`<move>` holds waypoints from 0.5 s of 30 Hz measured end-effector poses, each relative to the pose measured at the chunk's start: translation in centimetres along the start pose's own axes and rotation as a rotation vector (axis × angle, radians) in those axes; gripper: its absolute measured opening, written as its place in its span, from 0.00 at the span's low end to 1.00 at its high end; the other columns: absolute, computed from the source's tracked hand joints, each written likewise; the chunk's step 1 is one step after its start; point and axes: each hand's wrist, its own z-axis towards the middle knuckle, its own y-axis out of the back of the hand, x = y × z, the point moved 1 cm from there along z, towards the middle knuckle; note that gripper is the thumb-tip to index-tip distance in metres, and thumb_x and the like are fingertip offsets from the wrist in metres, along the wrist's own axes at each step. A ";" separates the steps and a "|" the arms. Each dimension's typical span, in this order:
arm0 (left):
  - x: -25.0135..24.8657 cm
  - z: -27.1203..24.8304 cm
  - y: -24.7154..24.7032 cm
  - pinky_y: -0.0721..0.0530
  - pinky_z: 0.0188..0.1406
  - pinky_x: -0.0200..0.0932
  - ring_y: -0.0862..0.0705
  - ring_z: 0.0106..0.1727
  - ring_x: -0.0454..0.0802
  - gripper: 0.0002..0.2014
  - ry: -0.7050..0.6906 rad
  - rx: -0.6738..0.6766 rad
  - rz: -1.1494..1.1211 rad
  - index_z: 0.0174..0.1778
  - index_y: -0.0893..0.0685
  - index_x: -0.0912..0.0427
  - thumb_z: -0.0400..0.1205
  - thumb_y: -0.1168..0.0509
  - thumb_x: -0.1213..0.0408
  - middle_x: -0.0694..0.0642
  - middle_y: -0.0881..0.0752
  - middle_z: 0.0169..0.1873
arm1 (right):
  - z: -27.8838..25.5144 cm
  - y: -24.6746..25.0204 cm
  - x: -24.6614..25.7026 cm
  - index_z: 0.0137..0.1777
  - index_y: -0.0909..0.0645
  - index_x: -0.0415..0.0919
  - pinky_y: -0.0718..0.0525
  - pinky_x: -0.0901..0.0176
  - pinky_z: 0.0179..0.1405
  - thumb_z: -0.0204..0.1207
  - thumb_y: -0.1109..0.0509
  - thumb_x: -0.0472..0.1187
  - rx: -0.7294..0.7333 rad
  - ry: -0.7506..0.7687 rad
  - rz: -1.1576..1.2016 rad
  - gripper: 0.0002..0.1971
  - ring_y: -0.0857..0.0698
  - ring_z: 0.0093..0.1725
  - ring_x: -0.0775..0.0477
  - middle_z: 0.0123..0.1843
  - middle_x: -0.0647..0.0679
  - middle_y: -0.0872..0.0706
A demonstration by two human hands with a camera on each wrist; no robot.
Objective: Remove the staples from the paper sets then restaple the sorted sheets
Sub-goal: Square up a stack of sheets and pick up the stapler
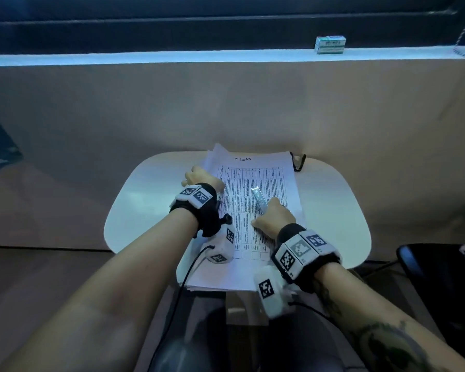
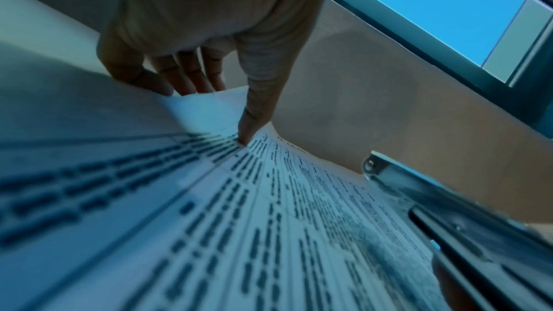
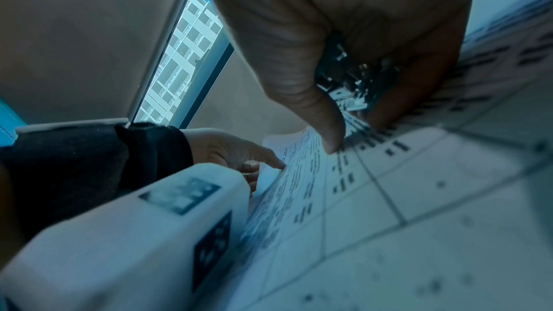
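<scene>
Stack of white printed sheets (image 1: 255, 178), table-grid text, "IT LOGS" handwritten on top, lying flat, near edge hanging off. Far-left corner lifted, fanned. Silver metal stapler (image 1: 259, 198) resting on top sheet.

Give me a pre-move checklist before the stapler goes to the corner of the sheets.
1. Stapler in right hand: ok, gripped, metal end pointing away from the person.
2. Left hand on the top-left corner of the papers: ok, thumb on top, fingers at the edge.
3. Sheets squared: not ok, corners fan out at top left.
4. Old staple gone: cannot tell.
5. Stapler loaded: cannot tell.
6. Stack fully on table: not ok, the near edge overhangs.
</scene>
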 end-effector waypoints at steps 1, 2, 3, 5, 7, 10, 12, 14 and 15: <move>0.1 0.1 0.1 0.22 0.56 0.51 0.23 0.59 0.58 0.25 -0.004 0.026 0.003 0.59 0.23 0.67 0.68 0.24 0.65 0.61 0.20 0.61 | 0.0 0.0 0.0 0.63 0.35 0.36 0.22 0.53 0.41 0.76 0.34 0.38 -0.001 0.000 0.000 0.19 0.21 0.46 0.42 0.47 0.44 0.24; 0.1 0.1 0.2 0.21 0.50 0.47 0.21 0.52 0.57 0.21 -0.021 0.060 0.007 0.54 0.21 0.67 0.69 0.24 0.65 0.62 0.17 0.57 | 0.0 0.0 0.0 0.64 0.35 0.35 0.21 0.52 0.44 0.76 0.34 0.38 -0.001 0.001 -0.001 0.19 0.21 0.47 0.42 0.49 0.43 0.24; 0.1 0.2 0.3 0.21 0.43 0.44 0.21 0.46 0.56 0.19 -0.032 0.098 0.024 0.53 0.20 0.68 0.70 0.24 0.64 0.62 0.15 0.53 | 0.0 0.0 0.1 0.64 0.35 0.35 0.21 0.51 0.46 0.76 0.34 0.38 -0.002 0.001 -0.002 0.19 0.21 0.47 0.42 0.50 0.43 0.24; 0.2 0.2 0.8 0.24 0.38 0.42 0.21 0.43 0.55 0.22 -0.045 0.152 0.068 0.57 0.20 0.69 0.71 0.25 0.62 0.62 0.17 0.48 | 0.1 0.0 0.1 0.64 0.35 0.36 0.21 0.51 0.47 0.77 0.34 0.38 -0.005 0.004 -0.008 0.19 0.21 0.48 0.42 0.50 0.43 0.24; 0.1 0.3 1.3 0.24 0.42 0.42 0.19 0.50 0.57 0.27 -0.045 0.190 0.065 0.64 0.23 0.68 0.73 0.26 0.59 0.62 0.18 0.52 | 0.1 0.0 0.0 0.63 0.34 0.36 0.22 0.53 0.44 0.77 0.35 0.39 -0.008 0.012 -0.021 0.18 0.21 0.46 0.42 0.49 0.43 0.24; 0.0 0.2 1.9 0.24 0.56 0.46 0.22 0.66 0.60 0.31 -0.032 0.277 -0.004 0.71 0.29 0.67 0.76 0.28 0.56 0.63 0.22 0.67 | 0.0 0.0 0.0 0.62 0.33 0.36 0.24 0.53 0.42 0.77 0.35 0.39 -0.006 0.016 -0.032 0.16 0.21 0.45 0.43 0.48 0.43 0.24; -0.1 -0.2 2.2 0.25 0.66 0.47 0.26 0.70 0.60 0.31 -0.022 0.381 -0.066 0.74 0.31 0.66 0.78 0.32 0.54 0.64 0.27 0.72 | 0.0 0.0 0.0 0.61 0.33 0.36 0.23 0.53 0.43 0.77 0.35 0.39 -0.003 0.015 -0.032 0.16 0.21 0.46 0.42 0.48 0.43 0.24; -0.1 0.0 2.2 0.24 0.67 0.51 0.23 0.68 0.60 0.32 -0.002 0.427 -0.159 0.71 0.28 0.66 0.75 0.29 0.52 0.63 0.26 0.71 | 0.0 -0.1 0.1 0.60 0.32 0.37 0.22 0.53 0.43 0.77 0.35 0.39 0.000 0.012 -0.028 0.15 0.21 0.46 0.42 0.48 0.43 0.23; -0.1 0.0 2.3 0.22 0.64 0.51 0.22 0.65 0.60 0.34 0.025 0.442 -0.191 0.69 0.26 0.66 0.72 0.26 0.52 0.63 0.24 0.69 | 0.1 -0.1 0.1 0.60 0.32 0.37 0.22 0.53 0.43 0.77 0.34 0.39 0.001 0.011 -0.025 0.15 0.20 0.45 0.43 0.48 0.43 0.23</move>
